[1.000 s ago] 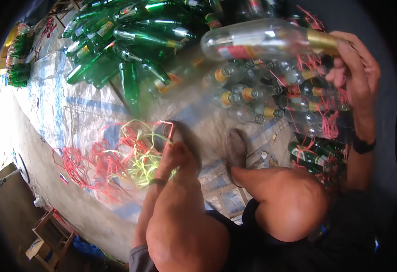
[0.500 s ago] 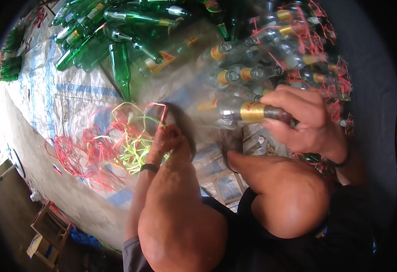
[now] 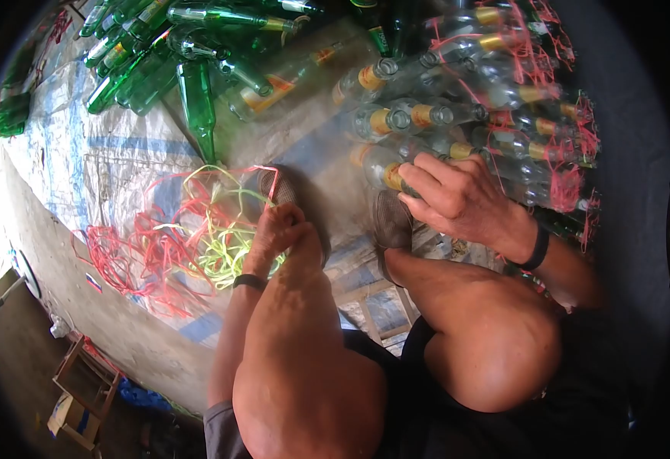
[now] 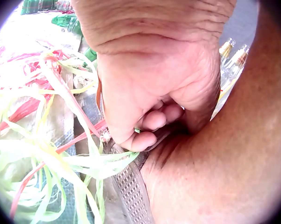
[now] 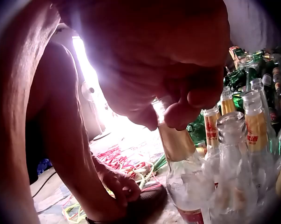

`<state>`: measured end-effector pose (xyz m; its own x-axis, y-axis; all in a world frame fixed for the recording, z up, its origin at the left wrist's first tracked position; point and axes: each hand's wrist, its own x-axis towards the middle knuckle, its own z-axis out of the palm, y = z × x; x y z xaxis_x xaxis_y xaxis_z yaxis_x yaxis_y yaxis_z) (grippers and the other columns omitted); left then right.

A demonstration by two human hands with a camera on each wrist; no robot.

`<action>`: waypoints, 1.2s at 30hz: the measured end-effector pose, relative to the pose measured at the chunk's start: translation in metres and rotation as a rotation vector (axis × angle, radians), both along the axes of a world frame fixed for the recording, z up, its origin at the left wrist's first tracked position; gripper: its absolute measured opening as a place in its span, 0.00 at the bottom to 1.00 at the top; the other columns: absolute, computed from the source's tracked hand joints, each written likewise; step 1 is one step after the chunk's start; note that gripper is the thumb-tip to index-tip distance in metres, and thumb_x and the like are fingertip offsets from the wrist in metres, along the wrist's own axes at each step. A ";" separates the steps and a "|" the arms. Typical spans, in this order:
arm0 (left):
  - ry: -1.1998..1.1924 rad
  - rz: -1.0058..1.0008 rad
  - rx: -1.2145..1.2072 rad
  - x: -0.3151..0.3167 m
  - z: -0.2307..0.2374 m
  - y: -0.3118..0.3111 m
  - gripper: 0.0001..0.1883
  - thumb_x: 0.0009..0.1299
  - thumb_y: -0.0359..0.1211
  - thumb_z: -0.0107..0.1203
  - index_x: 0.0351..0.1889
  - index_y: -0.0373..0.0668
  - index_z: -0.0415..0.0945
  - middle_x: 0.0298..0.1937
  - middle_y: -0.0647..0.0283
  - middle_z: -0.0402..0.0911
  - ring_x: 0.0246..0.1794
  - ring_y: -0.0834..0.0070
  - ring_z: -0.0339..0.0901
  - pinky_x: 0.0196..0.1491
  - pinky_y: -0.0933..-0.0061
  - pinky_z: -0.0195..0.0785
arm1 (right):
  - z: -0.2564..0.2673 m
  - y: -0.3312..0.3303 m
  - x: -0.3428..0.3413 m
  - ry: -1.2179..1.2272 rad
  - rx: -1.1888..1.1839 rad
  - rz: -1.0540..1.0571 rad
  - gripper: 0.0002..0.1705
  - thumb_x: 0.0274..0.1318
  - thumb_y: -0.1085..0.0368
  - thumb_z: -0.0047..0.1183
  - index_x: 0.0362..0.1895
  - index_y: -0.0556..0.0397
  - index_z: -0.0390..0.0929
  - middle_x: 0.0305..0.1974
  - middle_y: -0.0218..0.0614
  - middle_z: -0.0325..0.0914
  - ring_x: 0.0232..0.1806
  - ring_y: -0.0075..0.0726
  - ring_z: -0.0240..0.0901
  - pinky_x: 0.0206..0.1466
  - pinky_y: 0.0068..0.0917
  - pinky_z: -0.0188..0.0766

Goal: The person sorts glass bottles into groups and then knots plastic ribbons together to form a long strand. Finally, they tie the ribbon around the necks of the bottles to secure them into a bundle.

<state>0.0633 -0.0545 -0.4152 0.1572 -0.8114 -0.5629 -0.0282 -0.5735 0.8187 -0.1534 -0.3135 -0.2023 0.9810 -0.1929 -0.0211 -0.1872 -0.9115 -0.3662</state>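
In the head view my right hand (image 3: pixel 465 200) grips the neck of a clear bottle (image 3: pixel 387 173) with a gold neck label, at the near edge of a group of clear bottles (image 3: pixel 431 115). The right wrist view shows the fingertips round the top of that bottle (image 5: pixel 178 154), which stands beside its neighbours. My left hand (image 3: pixel 275 233) is by the ankle above the left shoe (image 3: pixel 280 186), its fingers curled round plastic strands (image 4: pixel 117 161). Pink and yellow-green strands (image 3: pixel 220 249) lie in a tangle left of it.
Many green bottles (image 3: pixel 195 99) lie heaped at the upper left on a white and blue sheet (image 3: pixel 113 164). Pink strands (image 3: pixel 564 180) tie clear bottles at the right. A low wall edge (image 3: pixel 59 252) and a wooden frame (image 3: pixel 82 382) stand at the lower left.
My right hand has brought the clear bottle down and left from the upper right to the near edge of the group. The left hand has stayed by the ankle.
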 end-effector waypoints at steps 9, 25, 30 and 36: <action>-0.041 -0.018 0.045 0.001 0.006 0.000 0.09 0.59 0.29 0.71 0.30 0.43 0.79 0.21 0.76 0.68 0.24 0.86 0.63 0.29 0.77 0.60 | -0.018 0.007 0.003 0.022 -0.091 -0.033 0.17 0.48 0.62 0.68 0.38 0.48 0.72 0.31 0.32 0.69 0.26 0.38 0.78 0.26 0.35 0.69; 0.417 0.237 0.039 -0.007 -0.024 0.011 0.13 0.57 0.18 0.68 0.36 0.41 0.79 0.34 0.67 0.80 0.36 0.81 0.77 0.40 0.77 0.74 | -0.017 0.008 0.008 0.094 -0.069 -0.161 0.19 0.50 0.59 0.68 0.44 0.43 0.74 0.34 0.30 0.70 0.29 0.40 0.77 0.32 0.39 0.66; -0.230 -0.210 0.138 0.010 0.018 -0.020 0.12 0.63 0.37 0.68 0.38 0.41 0.83 0.29 0.58 0.83 0.33 0.70 0.83 0.39 0.68 0.76 | -0.018 0.007 0.005 0.107 -0.090 -0.175 0.24 0.49 0.56 0.69 0.49 0.43 0.75 0.35 0.30 0.71 0.28 0.40 0.76 0.33 0.39 0.65; -0.740 0.115 -0.145 0.050 0.026 -0.083 0.20 0.59 0.34 0.71 0.49 0.43 0.81 0.47 0.53 0.80 0.42 0.59 0.81 0.46 0.61 0.75 | -0.007 0.001 0.001 0.078 0.000 -0.190 0.44 0.42 0.45 0.73 0.62 0.55 0.76 0.41 0.36 0.81 0.34 0.43 0.79 0.36 0.35 0.73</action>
